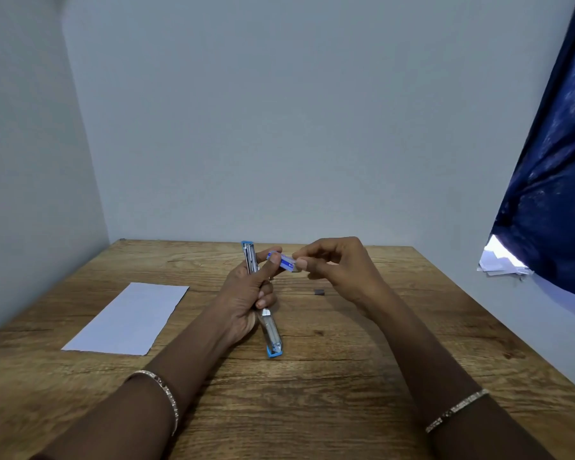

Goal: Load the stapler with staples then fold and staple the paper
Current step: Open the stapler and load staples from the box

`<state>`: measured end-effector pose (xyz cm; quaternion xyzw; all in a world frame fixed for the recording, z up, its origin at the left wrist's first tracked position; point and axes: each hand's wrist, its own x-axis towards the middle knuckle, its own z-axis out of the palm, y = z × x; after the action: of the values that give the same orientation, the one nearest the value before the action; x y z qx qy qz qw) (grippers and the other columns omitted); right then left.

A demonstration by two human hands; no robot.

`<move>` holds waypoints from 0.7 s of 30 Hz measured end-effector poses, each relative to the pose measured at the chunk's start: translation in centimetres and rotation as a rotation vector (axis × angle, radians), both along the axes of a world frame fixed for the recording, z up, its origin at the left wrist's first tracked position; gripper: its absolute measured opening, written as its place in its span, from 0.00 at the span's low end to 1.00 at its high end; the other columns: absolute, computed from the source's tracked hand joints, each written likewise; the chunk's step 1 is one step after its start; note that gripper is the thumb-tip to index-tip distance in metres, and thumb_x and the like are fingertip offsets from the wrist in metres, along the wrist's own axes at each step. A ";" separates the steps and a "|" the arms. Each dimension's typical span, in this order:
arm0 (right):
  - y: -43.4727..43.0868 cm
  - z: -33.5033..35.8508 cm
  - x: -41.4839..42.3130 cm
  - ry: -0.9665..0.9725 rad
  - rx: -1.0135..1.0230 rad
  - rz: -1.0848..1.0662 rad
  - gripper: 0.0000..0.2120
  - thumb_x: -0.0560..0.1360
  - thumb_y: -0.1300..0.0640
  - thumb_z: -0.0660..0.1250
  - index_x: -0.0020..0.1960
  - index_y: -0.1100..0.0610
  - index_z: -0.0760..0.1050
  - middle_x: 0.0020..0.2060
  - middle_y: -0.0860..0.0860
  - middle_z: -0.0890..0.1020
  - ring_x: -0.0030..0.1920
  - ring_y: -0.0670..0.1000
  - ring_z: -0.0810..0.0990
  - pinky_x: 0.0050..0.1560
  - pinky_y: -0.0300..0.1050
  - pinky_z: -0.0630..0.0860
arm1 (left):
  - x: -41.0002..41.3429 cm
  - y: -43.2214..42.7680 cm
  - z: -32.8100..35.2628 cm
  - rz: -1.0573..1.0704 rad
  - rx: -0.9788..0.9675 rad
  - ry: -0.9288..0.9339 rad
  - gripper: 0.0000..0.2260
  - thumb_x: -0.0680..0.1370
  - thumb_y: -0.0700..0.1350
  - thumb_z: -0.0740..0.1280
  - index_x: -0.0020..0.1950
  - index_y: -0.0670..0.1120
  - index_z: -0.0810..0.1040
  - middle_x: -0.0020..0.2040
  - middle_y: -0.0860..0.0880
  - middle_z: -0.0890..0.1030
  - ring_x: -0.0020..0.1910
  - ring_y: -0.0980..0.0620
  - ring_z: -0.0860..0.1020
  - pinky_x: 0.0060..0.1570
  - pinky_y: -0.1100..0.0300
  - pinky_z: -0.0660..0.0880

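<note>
A blue and metal stapler (271, 333) is swung fully open into one long line above the middle of the wooden table (346, 360). My left hand (246, 300) grips it around its hinge, and that hand's thumb and forefinger also touch a small blue and white staple box (287, 262). My right hand (339, 270) pinches the other end of that box between thumb and fingers. A white sheet of paper (127, 320) lies flat on the table to the left. A small dark strip, perhaps staples (319, 292), lies on the table under my right hand.
Pale walls close in the table at the back and left. A dark blue curtain (551, 194) hangs at the right, with some white papers (498, 263) below its edge beyond the table.
</note>
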<state>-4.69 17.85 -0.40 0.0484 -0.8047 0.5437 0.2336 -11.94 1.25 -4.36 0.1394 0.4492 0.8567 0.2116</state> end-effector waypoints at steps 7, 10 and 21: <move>0.7 0.8 0.2 -0.262 -0.957 -0.019 0.06 0.80 0.68 0.65 0.45 0.68 0.79 0.40 0.60 0.80 0.39 0.54 0.81 0.31 0.38 0.81 | 0.0 0.3 -0.4 -0.022 -0.012 -0.003 0.21 0.69 0.41 0.76 0.61 0.43 0.79 0.39 0.45 0.79 0.17 0.58 0.61 0.16 0.67 0.61; 0.2 0.5 0.1 -0.449 -0.996 -0.044 0.08 0.79 0.67 0.61 0.44 0.67 0.75 0.37 0.62 0.79 0.32 0.52 0.77 0.24 0.36 0.74 | 0.1 0.3 -0.4 -0.046 -0.037 0.000 0.20 0.68 0.40 0.76 0.59 0.44 0.79 0.33 0.47 0.77 0.17 0.58 0.61 0.16 0.67 0.61; -0.1 0.2 0.7 -0.527 -0.136 -0.118 0.13 0.66 0.56 0.83 0.49 0.54 0.86 0.29 0.46 0.76 0.27 0.44 0.67 0.24 0.37 0.62 | -0.1 0.0 -0.6 -0.052 -0.080 -0.010 0.22 0.66 0.37 0.76 0.59 0.42 0.78 0.31 0.46 0.77 0.18 0.57 0.61 0.17 0.67 0.60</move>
<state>-4.02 17.71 -0.20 -0.1574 -0.8008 0.5757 0.0504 -12.02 1.27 -4.96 0.1381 0.4782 0.8331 0.2413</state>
